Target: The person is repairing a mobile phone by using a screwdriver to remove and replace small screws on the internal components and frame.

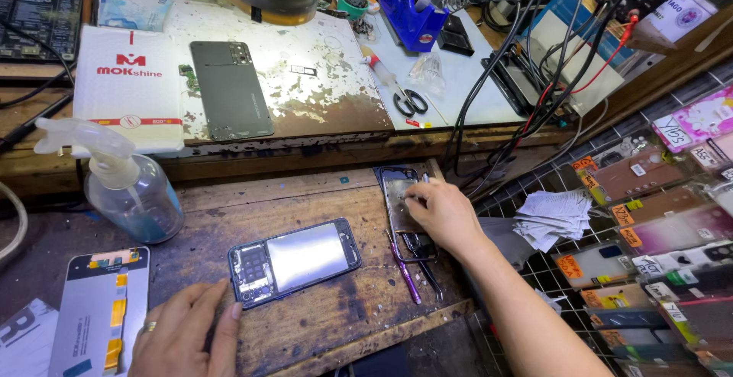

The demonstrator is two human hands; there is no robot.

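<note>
An opened phone with its back removed lies on the worn wooden board, its metal inside showing. My left hand rests flat on the board just below the phone's left end, fingers apart, a ring on one finger. My right hand reaches to the right and presses its fingertips on a metal phone frame lying at the board's right side. A purple-handled tool and tweezers lie just below that hand.
A spray bottle stands at the left. A loose screen panel lies at the bottom left. On the raised shelf lie a dark back cover, a white box, scissors and a blue tape dispenser. Cables hang at the right above racks of phone cases.
</note>
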